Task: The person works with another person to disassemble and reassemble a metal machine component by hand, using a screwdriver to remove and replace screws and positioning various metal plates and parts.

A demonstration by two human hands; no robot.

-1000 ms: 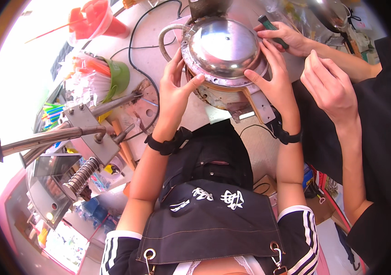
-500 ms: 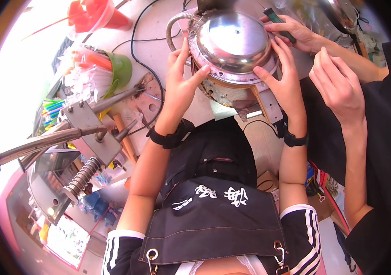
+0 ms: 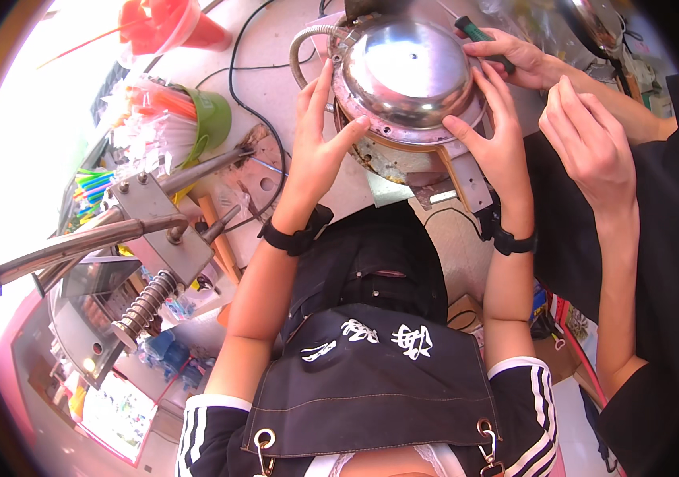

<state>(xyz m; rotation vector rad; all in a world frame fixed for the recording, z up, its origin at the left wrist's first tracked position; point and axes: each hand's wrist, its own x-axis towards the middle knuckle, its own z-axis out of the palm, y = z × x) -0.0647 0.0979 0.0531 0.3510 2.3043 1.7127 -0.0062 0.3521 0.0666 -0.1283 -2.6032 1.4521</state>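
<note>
Right of a green plastic bucket (image 3: 215, 119), a round, shiny silver metal dome (image 3: 407, 75) sits between left hand (image 3: 320, 151) and right hand (image 3: 494, 139), spread against its rim (image 3: 387, 130); probably heavy, rigid, slippery: best held there.

Dome (image 3: 411, 79): glossy smooth metal | bucket (image 3: 214, 119): plastic | apron (image 3: 371, 409): matt cloth
</note>
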